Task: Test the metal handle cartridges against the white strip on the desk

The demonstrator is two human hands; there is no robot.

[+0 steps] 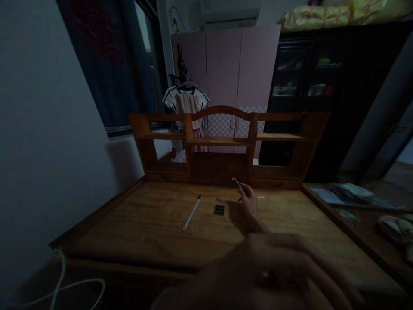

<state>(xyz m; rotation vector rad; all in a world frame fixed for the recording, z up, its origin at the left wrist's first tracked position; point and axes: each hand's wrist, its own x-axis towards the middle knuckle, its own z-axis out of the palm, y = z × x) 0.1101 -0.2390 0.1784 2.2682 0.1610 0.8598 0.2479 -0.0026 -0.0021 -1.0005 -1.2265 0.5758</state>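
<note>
My right hand (pixel 248 199) reaches over the wooden desk with its fingers closed around a slim dark tool (pixel 237 182). The tool has a shiny, bent tip that points up and left. Very near the camera, my left hand (pixel 274 267) looms large and blurred, covering the front of the desk and part of my right forearm. A tiny bright spot shows among its curved fingers, but I cannot make out what it is. Left of my right hand lie small dark pieces (pixel 219 210) side by side, battery-like in shape. Farther left rests a long white stick (pixel 191 213) with a dark end.
A wooden shelf unit (pixel 219 141) stands along the back of the desk (pixel 145 224). White cable (pixel 63 275) loops at the lower left. Papers and packets (pixel 355 192) lie beyond the right edge. Behind are a pink wardrobe (pixel 222 69) and hanging clothes (pixel 187 102).
</note>
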